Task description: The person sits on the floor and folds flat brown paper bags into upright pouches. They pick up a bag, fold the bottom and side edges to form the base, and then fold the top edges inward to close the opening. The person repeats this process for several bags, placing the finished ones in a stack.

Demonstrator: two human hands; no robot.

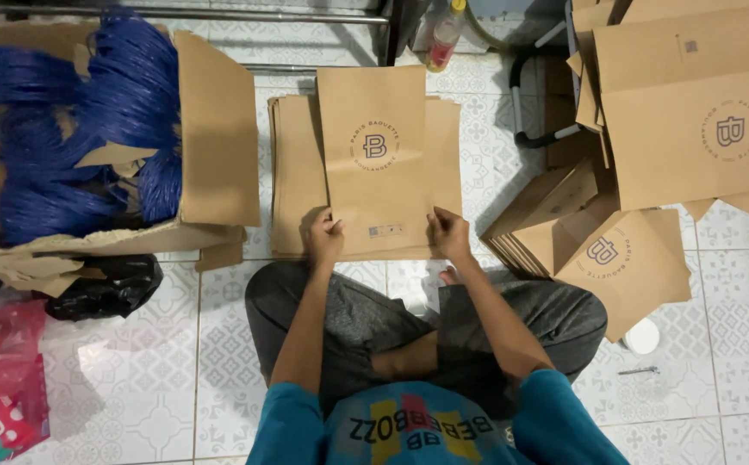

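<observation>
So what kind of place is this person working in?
Probably a home or small packing workshop: the person sits on a tiled floor among stacks of flat brown paper bags, beside a cardboard box of blue cord.

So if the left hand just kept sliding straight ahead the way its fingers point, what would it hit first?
Probably nothing solid: the left hand would slide up along the brown paper bag it grips, over the flat bag stack.
</observation>
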